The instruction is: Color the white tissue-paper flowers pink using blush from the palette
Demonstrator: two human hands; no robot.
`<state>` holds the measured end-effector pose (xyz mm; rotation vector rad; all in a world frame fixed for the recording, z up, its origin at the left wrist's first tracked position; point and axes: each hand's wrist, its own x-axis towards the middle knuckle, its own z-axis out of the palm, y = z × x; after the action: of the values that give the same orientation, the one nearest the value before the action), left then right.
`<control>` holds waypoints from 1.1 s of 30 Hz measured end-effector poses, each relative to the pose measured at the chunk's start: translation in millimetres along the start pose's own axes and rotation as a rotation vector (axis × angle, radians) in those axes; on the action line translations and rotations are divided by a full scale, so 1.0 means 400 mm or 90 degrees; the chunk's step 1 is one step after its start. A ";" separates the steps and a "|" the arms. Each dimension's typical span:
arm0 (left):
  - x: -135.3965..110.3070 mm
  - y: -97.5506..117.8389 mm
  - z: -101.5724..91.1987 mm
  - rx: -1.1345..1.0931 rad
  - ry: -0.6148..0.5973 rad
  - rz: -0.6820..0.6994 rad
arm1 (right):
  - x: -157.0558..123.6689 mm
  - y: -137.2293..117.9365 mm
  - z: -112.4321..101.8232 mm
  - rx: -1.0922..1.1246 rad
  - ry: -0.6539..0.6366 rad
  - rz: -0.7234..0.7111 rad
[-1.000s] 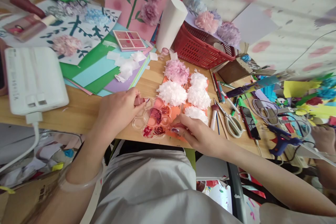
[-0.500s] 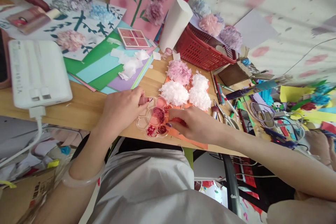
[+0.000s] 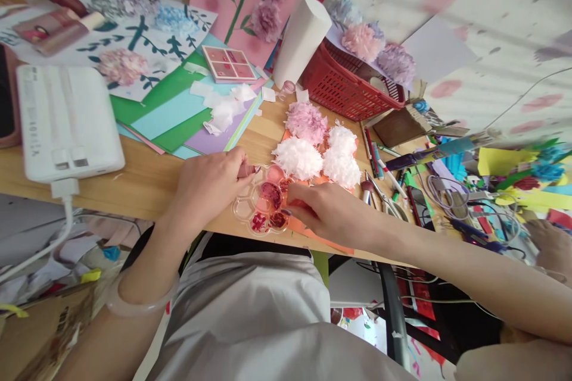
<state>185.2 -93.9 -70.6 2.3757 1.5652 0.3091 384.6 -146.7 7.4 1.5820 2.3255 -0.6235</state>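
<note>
A clear flower-shaped paint palette (image 3: 243, 209) lies at the table's front edge, with pink and dark red colour in several wells. My left hand (image 3: 214, 181) is closed at its upper left rim, thumb and fingers pinching the edge. Over the right side of the palette, my right hand (image 3: 328, 208) is curled into a pinch; whatever its fingertips hold is hidden. Just beyond the hands sit a pink ruffled paper flower (image 3: 306, 122) and white ones, the nearest white flower (image 3: 297, 158) close to the palette. Orange paper (image 3: 319, 237) shows beneath my right hand and around the flowers.
A white power bank (image 3: 69, 125) with a cable lies at left. Behind are coloured paper sheets (image 3: 167, 128), a makeup palette (image 3: 229, 63), a white roll (image 3: 301, 40) and a red basket (image 3: 344, 86). Scissors (image 3: 388, 199), pens and a glue gun (image 3: 476, 237) lie at right.
The view has shifted very slightly. Both hands keep nearly the same place and pose at the palette.
</note>
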 end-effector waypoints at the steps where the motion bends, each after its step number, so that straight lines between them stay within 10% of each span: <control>1: -0.001 0.000 0.000 -0.001 -0.002 0.000 | -0.005 -0.003 -0.002 -0.011 -0.002 -0.015; 16: -0.003 0.004 -0.002 -0.011 -0.006 -0.002 | -0.041 -0.013 -0.026 -0.373 -0.056 -0.272; 33: -0.003 0.008 -0.002 0.025 -0.005 0.008 | -0.090 0.042 -0.004 -0.494 0.189 -0.507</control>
<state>187.4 -96.0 -68.6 2.4137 1.5686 0.2736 413.6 -169.7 21.4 0.4037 2.8511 0.4131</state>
